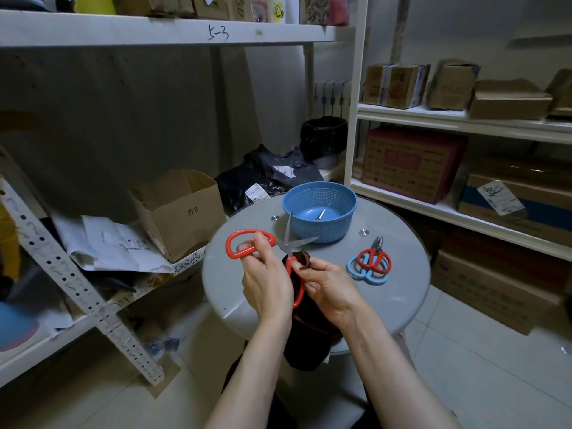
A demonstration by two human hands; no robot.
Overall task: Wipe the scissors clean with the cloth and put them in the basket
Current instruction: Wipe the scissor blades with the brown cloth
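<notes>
Left grip (266,274) closes round the upper red handle of the large scissors (289,230), close to the pivot. It holds them in the air above the round grey surface (402,292), with the two blades spread wide and pointing toward the blue basket (325,232). Right grip (328,289) pinches a fold of the dark brown cloth (302,258) just where the blades meet, and the rest of the cloth hangs down under the hands. From this I judge that the wiping step is in hand, now at the pivot. The basket stands just behind the blade tips, and in it lies a small metal piece (320,214) which I cannot identify. Two smaller pairs, a red pair (374,258) and a blue pair (365,274), lie overlapping on the surface to the right, apparently waiting for their turn. The next move, I think, calls for drawing the cloth along each blade from pivot to tip, with the fingers kept behind the sharp edge. After that the blades should be closed before the scissors go forward into the basket.
</notes>
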